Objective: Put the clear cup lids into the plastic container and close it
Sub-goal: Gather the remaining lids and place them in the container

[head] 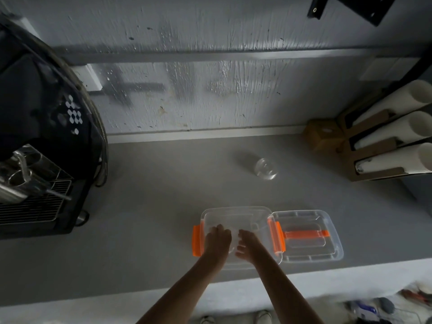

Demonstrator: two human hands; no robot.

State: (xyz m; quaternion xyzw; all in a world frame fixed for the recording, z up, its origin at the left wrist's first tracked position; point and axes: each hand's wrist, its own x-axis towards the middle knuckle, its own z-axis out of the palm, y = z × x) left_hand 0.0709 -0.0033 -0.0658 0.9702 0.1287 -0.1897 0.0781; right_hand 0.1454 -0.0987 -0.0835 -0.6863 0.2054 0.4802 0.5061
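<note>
An open clear plastic container with orange latches sits near the counter's front edge. Its clear lid, which has an orange handle, lies flat just to its right. Both hands are down inside the container, close together. My left hand and my right hand hold a faint stack of clear cup lids between them; its outline is hard to make out. Another small stack of clear cup lids lies on the counter farther back and to the right.
A black coffee machine with a metal drip grid fills the left side. Cardboard holders with white cup sleeves stand at the right, a small brown box beside them. The grey wall runs along the back.
</note>
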